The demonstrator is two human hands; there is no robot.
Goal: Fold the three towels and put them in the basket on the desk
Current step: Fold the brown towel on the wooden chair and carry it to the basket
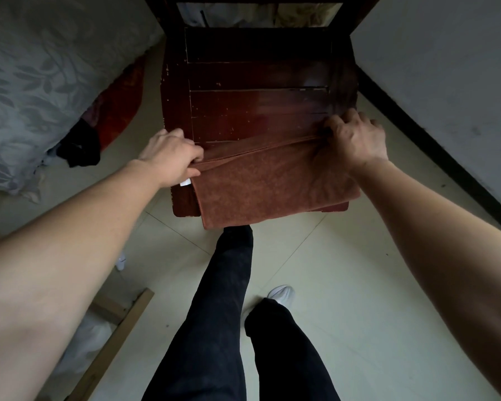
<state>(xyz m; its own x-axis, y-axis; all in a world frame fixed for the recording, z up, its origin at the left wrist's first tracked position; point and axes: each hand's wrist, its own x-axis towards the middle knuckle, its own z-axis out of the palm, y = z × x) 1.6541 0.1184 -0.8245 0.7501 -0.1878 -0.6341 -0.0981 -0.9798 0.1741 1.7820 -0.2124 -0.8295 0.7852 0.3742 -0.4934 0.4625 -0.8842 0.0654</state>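
A brown towel [272,183] lies folded over the near part of a dark red wooden chair seat [258,105], its front edge hanging past the seat. My left hand [171,157] pinches the towel's left end, where a small white label [185,183] shows. My right hand [356,137] grips the right end, with the cloth bunched under the fingers. Several layers of the towel show along the far edge between my hands. No basket, desk or other towels are in view.
A bed with a grey leaf-patterned cover [41,82] stands at the left, with dark clothing [80,146] on the floor beside it. A white wall with a black skirting [446,82] runs along the right. My legs in dark trousers [223,314] stand on pale floor tiles; a wooden frame [119,334] lies lower left.
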